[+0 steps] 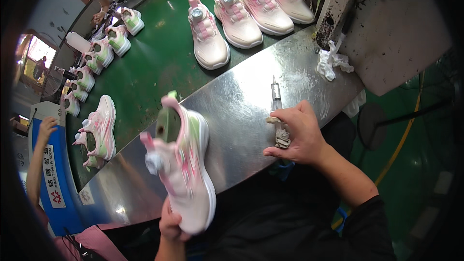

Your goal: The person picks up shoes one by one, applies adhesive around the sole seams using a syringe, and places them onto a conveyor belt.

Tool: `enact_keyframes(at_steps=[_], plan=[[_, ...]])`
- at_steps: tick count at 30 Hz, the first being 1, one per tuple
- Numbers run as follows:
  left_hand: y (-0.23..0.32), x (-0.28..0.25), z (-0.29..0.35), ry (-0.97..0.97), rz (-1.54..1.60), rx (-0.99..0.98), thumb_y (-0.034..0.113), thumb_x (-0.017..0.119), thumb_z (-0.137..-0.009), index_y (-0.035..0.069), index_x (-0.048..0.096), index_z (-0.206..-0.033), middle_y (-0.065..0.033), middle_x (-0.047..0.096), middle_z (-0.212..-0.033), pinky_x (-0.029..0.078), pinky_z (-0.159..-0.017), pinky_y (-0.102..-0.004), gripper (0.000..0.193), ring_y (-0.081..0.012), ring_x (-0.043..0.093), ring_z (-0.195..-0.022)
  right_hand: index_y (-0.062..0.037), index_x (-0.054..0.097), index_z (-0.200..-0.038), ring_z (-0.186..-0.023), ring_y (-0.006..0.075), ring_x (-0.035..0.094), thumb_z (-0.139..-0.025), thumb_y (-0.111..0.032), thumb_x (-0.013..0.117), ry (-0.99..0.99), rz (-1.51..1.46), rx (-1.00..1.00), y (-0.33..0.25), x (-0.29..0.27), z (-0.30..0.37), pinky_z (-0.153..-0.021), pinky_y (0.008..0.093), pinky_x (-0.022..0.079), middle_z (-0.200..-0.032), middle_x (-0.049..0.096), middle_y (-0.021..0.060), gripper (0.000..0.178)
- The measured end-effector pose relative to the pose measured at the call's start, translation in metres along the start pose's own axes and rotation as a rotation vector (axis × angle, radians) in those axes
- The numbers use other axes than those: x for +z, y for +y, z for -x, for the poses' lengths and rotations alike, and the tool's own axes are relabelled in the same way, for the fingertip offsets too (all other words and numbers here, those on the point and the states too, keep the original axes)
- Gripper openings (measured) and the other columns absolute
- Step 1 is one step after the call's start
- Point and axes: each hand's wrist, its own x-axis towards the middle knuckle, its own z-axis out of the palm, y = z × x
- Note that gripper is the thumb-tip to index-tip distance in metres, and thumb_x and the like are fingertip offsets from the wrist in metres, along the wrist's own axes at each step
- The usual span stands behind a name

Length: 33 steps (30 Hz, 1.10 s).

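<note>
My left hand (pixel 171 223) grips a pale pink and white sneaker (pixel 186 179) by its toe. The shoe is raised over the near side of the metal tabletop, its heel pointing away and its green-lined opening showing. A round silvery dial sits on its tongue, and part of the shoe is smeared by motion. On the right, my right hand (pixel 304 134) is closed around the rear end of a clear syringe (pixel 276 94), whose thin tip points away from me. Something crumpled and whitish is wrapped about the syringe's rear end.
Several similar sneakers (pixel 209 38) stand in a row on the green belt (pixel 159 34), with more along its far left. A lone sneaker (pixel 104 121) lies nearer. Crumpled tissue (pixel 331 62) rests at the metal table's (pixel 237 111) right end. Other people's arms (pixel 36 164) show at left and far back.
</note>
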Motion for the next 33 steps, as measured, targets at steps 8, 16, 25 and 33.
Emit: enact_keyframes(at_steps=[8, 16, 25, 33], plan=[[0.064, 0.023, -0.174, 0.035, -0.018, 0.009, 0.011, 0.05, -0.092, -0.006, 0.045, -0.122, -0.0186, 0.058, -0.113, 0.051, -0.087, -0.0364, 0.034, -0.0302, 0.061, -0.1, -0.0106, 0.061, -0.104, -0.072, 0.0196, 0.043, -0.059, -0.049, 0.082, -0.027, 0.021, 0.093, -0.002, 0.007, -0.002, -0.069, 0.0305, 0.038, -0.077, 0.062, 0.0009, 0.063], [0.126, -0.154, -0.097, 0.396, -0.218, 0.517, 0.004, 0.056, -0.086, 0.001, 0.052, -0.102, -0.012, 0.056, -0.091, 0.052, -0.076, -0.0309, 0.016, -0.0242, 0.058, -0.088, -0.0104, 0.062, -0.102, -0.069, 0.0215, 0.048, -0.063, -0.048, 0.08, 0.005, 0.019, 0.106, -0.001, -0.005, -0.002, -0.071, 0.0323, 0.04, -0.084, 0.063, 0.002, 0.057], [0.081, -0.031, -0.17, 0.357, -1.072, 0.699, 0.002, 0.058, -0.085, 0.003, 0.05, -0.112, -0.0087, 0.057, -0.093, 0.047, -0.071, -0.026, 0.029, -0.0176, 0.055, -0.081, -0.0073, 0.057, -0.104, -0.088, 0.0295, 0.048, -0.063, -0.053, 0.074, 0.19, -0.091, -0.01, 0.016, 0.039, 0.008, -0.078, 0.0405, 0.043, -0.092, 0.054, 0.0094, 0.064], [0.065, 0.018, -0.201, 0.152, -1.159, 0.737, 0.0, 0.059, -0.083, 0.004, 0.045, -0.126, -0.0058, 0.057, -0.097, 0.043, -0.066, -0.0212, 0.045, -0.0113, 0.051, -0.075, -0.0084, 0.055, -0.101, -0.087, 0.0305, 0.048, -0.058, -0.049, 0.078, 0.116, -0.088, 0.089, 0.015, 0.036, 0.006, -0.08, 0.041, 0.042, -0.09, 0.056, 0.0088, 0.063]])
